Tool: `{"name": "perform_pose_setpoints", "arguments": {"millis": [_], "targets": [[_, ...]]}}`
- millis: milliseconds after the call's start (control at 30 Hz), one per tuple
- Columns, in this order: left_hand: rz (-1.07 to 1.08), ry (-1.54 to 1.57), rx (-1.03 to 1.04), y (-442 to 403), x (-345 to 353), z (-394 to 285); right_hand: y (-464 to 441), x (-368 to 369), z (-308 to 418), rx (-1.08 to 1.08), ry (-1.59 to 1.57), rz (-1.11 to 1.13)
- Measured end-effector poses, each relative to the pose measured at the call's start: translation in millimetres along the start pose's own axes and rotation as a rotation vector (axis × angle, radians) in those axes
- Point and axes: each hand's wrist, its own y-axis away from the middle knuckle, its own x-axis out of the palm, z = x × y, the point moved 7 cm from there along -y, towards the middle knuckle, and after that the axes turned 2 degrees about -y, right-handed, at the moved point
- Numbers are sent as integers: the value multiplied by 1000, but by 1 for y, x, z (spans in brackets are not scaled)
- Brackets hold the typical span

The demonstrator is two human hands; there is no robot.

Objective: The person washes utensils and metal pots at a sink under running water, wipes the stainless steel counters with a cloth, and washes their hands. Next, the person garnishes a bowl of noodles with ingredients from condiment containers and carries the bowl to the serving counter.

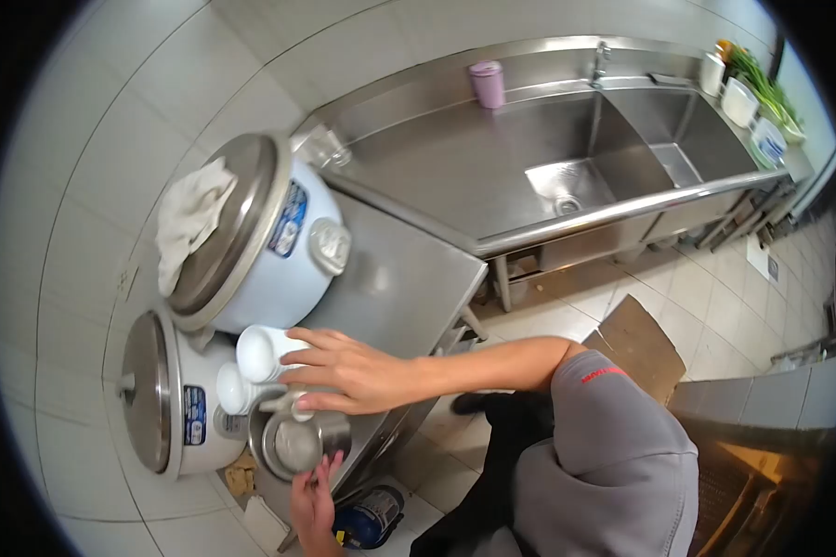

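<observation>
Now the right hand point(353, 376) was out over the steel table point(376, 269), with the back of the hand up. Its fingers were a little apart and lay on the side of a big white cup point(255, 356). I could not tell if they held it tight. A smaller white cup point(233, 390) was just beside the big one.

Close to these, near the front edge of the table, was a shiny metal pot point(334, 432). A small metal pan point(297, 447) sat inside it. The left hand point(314, 501) was at the front side of the pot, with its fingers close together by the rim. I could not tell if they were closed on the pan or only on the pot.

Two big cookers stood at the back edge of the table, by the tile wall point(74, 232). The larger cooker point(255, 297) had a pale cloth point(195, 218) on its lid. The other cooker point(215, 367) was just next to the white cups.

Past the table's right end was a long metal sink point(446, 186). A pink cup point(487, 85) stood near its back edge, and green leaves point(762, 88) lay by its far right corner.
</observation>
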Motion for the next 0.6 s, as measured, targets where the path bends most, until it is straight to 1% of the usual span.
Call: {"name": "perform_pose_setpoints", "arguments": {"millis": [33,100,133,233,300,367,400,433,467,500,533,600], "targets": [[62,-17,-90,-11,36,15,-1,-21,5,-23,109,40],[227,-131,-178,-37,102,47,1,-57,9,-75,331,126],[264,-116,-250,-48,131,65,7,-74,0,-74,547,129],[402,-132,-455,-86,221,124,35,-151,-41,276,1333,335],[526,-264,-450,-100,284,165,71,-212,-75,579,1300,506],[586,-350,-457,-121,340,210,99,-280,-99,885,1200,499],[609,-390,-456,-133,366,234,115,-311,-115,931,1168,480],[622,-454,-401,-145,391,257,128,-339,-130,975,1130,463],[633,-470,-424,-155,414,282,145,-369,-146,1075,1051,486],[646,-483,-446,-164,440,308,159,-399,-158,1124,985,451],[682,-532,-348,-175,467,329,180,-431,-180,1202,940,370],[734,-624,-169,-185,508,370,232,-469,-218,1372,784,187]]}}
